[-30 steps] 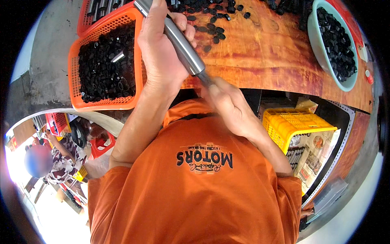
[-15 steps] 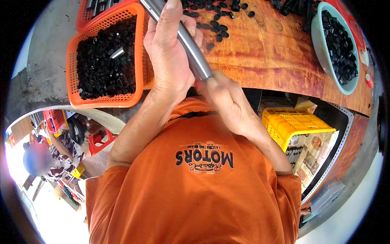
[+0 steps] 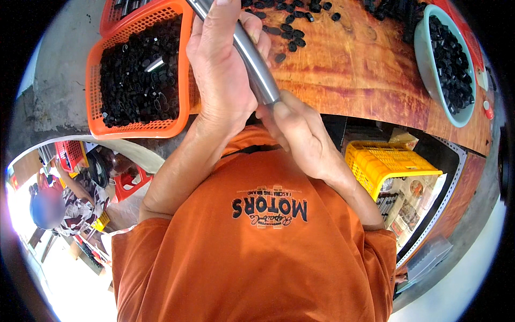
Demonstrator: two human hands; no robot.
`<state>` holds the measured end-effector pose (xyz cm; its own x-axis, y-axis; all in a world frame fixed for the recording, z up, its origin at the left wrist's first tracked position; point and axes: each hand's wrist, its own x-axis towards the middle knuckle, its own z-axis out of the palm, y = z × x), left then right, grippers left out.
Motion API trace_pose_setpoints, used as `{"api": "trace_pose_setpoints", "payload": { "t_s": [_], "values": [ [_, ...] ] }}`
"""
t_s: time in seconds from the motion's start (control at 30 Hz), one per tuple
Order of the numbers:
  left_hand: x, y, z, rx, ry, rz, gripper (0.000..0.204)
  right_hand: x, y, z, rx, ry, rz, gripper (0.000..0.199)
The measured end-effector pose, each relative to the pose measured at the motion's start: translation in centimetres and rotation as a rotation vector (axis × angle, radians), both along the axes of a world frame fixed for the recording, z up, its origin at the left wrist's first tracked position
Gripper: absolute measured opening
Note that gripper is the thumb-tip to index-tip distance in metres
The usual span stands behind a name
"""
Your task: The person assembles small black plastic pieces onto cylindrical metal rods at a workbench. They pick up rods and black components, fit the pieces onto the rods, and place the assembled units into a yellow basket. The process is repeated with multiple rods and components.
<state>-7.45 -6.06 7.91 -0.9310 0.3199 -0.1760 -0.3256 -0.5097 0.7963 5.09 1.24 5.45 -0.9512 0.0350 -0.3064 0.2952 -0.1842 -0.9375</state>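
Observation:
A shiny metal tube [image 3: 256,67] slants across the front of the wooden table, its lower end toward me. My left hand [image 3: 222,72] is wrapped round its upper part, the thumb lying along it. At the tube's lower end my right hand [image 3: 301,129] is closed, thumb pressed on the end. Whether a small part sits under those fingers is hidden. Left of my left hand stands an orange plastic basket [image 3: 185,75] filled with small black parts [image 3: 134,80]. More black oval pieces [image 3: 292,36] lie loose on the table beyond the tube.
A pale green bowl [image 3: 424,59] of black parts stands at the right of the wooden table [image 3: 354,80]. Below the tabletop is a yellow crate [image 3: 394,163]. A red basket [image 3: 110,19] with metal tubes is at far left. Another person [image 3: 80,206] sits at left.
Both hands keep their hold on the metal tube in nearly the same place. The view has shifted slightly. The person at left has moved a little.

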Motion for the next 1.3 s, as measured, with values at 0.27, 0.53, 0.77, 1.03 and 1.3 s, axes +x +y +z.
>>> {"api": "trace_pose_setpoints", "payload": {
  "t_s": [0.27,0.53,0.77,1.03,1.3],
  "values": [
    [0.4,-0.5,0.2,-0.022,0.041,0.016,0.029,0.0,-0.3,0.0,0.072,0.09,0.01,0.041],
    [0.6,-0.6,1.3,0.011,-0.029,0.036,0.029,-0.1,-0.3,0.0,-0.024,0.022,0.053,0.041],
    [0.0,-1.1,-0.2,-0.025,0.116,0.022,0.029,-0.2,-0.3,0.2,0.046,0.068,0.051,0.039],
    [0.2,-0.9,0.0,-0.014,-0.002,0.057,0.031,-0.3,-0.1,0.8,0.049,0.043,0.076,0.038],
    [0.8,-0.4,2.9,-0.078,-0.08,0.056,0.032,-0.4,0.0,0.9,0.058,0.039,0.083,0.038]
  ]
}}
